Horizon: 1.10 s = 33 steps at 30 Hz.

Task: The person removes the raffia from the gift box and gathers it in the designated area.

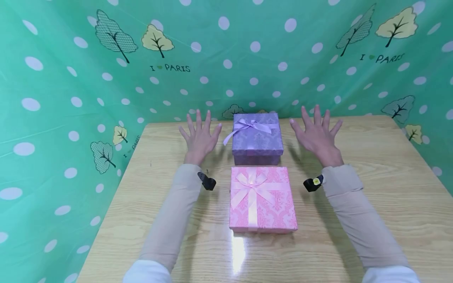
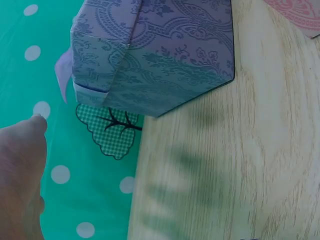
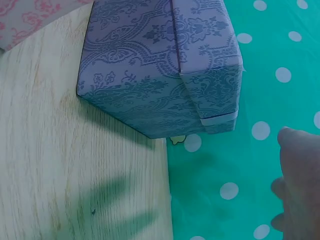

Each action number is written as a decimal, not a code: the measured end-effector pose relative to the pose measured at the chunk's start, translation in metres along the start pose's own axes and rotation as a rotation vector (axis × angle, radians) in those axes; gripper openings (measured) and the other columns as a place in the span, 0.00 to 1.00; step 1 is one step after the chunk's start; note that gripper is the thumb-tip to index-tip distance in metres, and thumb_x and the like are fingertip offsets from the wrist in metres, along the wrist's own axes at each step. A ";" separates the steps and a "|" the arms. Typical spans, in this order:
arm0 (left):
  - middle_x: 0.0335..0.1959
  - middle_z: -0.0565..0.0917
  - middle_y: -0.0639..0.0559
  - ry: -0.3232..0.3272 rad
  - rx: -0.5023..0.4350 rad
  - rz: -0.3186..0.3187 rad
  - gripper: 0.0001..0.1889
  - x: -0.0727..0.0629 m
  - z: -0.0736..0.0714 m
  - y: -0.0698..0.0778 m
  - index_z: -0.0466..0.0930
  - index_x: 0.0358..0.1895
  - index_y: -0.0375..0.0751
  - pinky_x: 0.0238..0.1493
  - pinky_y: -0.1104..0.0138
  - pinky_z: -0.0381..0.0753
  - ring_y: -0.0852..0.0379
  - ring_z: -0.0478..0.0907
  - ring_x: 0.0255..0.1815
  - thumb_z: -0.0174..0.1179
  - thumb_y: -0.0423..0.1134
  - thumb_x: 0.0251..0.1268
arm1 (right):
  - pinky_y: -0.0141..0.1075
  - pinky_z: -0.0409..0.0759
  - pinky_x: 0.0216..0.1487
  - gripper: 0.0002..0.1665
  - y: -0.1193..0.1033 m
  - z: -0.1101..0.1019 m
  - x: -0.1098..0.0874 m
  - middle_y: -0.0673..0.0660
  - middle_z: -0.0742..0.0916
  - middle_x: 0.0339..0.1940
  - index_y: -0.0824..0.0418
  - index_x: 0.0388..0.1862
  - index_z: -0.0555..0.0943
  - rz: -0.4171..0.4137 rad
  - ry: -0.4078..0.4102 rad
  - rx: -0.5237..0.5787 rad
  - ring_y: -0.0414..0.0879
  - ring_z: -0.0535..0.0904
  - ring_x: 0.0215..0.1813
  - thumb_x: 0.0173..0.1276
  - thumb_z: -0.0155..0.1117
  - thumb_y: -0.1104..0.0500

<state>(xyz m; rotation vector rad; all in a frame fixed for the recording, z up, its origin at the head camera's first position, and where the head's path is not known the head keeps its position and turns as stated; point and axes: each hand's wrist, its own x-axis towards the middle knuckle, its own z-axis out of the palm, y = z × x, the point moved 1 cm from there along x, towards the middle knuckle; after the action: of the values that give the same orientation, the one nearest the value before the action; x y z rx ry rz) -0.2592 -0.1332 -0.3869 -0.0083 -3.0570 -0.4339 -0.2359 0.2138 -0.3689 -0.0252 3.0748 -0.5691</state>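
Left hand [image 1: 201,141]: fingers extended and spread, gripping nothing; located left of the purple, square, patterned cardboard gift box [image 1: 257,143], apart from it.
Right hand [image 1: 317,135]: fingers extended and spread, gripping nothing; located right of the same box, apart from it.
Wrist cameras: 2 black units, 1 on the left wrist [image 1: 209,182] and 1 on the right wrist [image 1: 313,183].
Purple box: near the rear edge of the pale wood-grain desk [image 1: 382,165], between the 2 hands; lid seated, lilac satin bow [image 1: 252,124] tied.
Pink, square, patterned cardboard gift box [image 1: 262,214]: on the desk, just in front of the purple box; pale pink satin bow [image 1: 251,184] tied.
Box status: 2 bows tied, 0 boxes gripped; no lid lifted. Handling is judged either not begun or complete; the pictures do not settle which.
Backdrop: green, white-dotted cloth [image 1: 255,65] with printed trees, behind the desk.
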 end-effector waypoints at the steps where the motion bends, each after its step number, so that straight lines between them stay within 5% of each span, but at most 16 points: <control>1: 0.78 0.30 0.47 -0.003 -0.012 -0.004 0.38 0.000 0.000 0.000 0.29 0.76 0.63 0.68 0.33 0.22 0.40 0.17 0.75 0.20 0.72 0.67 | 0.72 0.12 0.59 0.46 0.000 -0.001 0.000 0.59 0.29 0.76 0.44 0.77 0.33 -0.001 0.003 0.005 0.65 0.15 0.71 0.67 0.18 0.24; 6: 0.79 0.35 0.46 -0.078 -0.251 -0.033 0.37 0.003 -0.001 0.001 0.33 0.77 0.59 0.73 0.38 0.29 0.38 0.27 0.77 0.24 0.69 0.70 | 0.73 0.23 0.65 0.45 -0.003 -0.003 0.001 0.60 0.30 0.76 0.42 0.77 0.31 -0.005 0.000 0.098 0.69 0.22 0.73 0.68 0.22 0.25; 13: 0.70 0.66 0.40 -0.410 -1.011 -0.203 0.32 0.007 -0.005 0.007 0.53 0.74 0.43 0.70 0.49 0.65 0.42 0.62 0.71 0.37 0.58 0.75 | 0.67 0.47 0.71 0.49 -0.011 -0.004 0.004 0.66 0.46 0.78 0.49 0.78 0.34 -0.034 -0.070 0.440 0.69 0.44 0.76 0.70 0.36 0.28; 16: 0.64 0.70 0.37 -0.501 -1.226 -0.268 0.27 0.008 -0.001 0.010 0.57 0.71 0.37 0.65 0.50 0.72 0.41 0.67 0.66 0.41 0.49 0.77 | 0.62 0.60 0.70 0.49 -0.015 -0.003 0.004 0.69 0.57 0.75 0.58 0.78 0.41 -0.016 -0.121 0.555 0.67 0.56 0.73 0.71 0.41 0.32; 24: 0.52 0.73 0.41 -0.600 -1.333 -0.278 0.19 0.012 0.014 0.018 0.65 0.64 0.32 0.66 0.50 0.71 0.43 0.72 0.58 0.43 0.38 0.77 | 0.51 0.71 0.67 0.37 -0.027 0.007 0.006 0.70 0.66 0.68 0.68 0.75 0.51 0.088 -0.339 0.869 0.61 0.67 0.67 0.76 0.45 0.49; 33: 0.38 0.78 0.47 -0.589 -1.263 -0.255 0.17 0.011 0.018 0.023 0.73 0.56 0.32 0.61 0.54 0.76 0.54 0.76 0.41 0.54 0.41 0.71 | 0.46 0.76 0.62 0.34 -0.029 0.019 0.010 0.67 0.69 0.66 0.69 0.73 0.56 0.100 -0.421 0.881 0.58 0.70 0.64 0.76 0.47 0.51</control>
<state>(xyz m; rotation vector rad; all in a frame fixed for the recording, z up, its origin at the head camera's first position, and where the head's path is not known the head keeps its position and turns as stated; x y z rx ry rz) -0.2707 -0.1059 -0.3969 0.2289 -2.5858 -2.6065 -0.2450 0.1801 -0.3768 0.0183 2.1853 -1.5912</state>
